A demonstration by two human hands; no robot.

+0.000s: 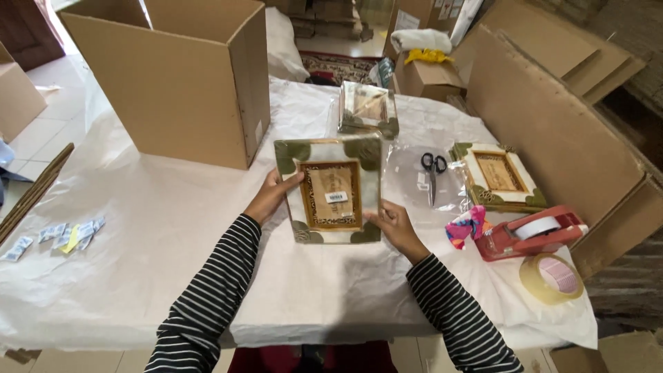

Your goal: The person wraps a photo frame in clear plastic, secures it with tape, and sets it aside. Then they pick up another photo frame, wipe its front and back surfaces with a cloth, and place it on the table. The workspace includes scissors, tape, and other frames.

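Mid-frame, left hand (271,195) and right hand (395,226) fingers grip the picture frame (330,189), probably plastic-wrapped; keep corners supported, level.

A single head-worn view is provided, angled steeply downward and forward at close range over the white paper-covered table (173,228); striped sleeves enter from the lower frame edge.
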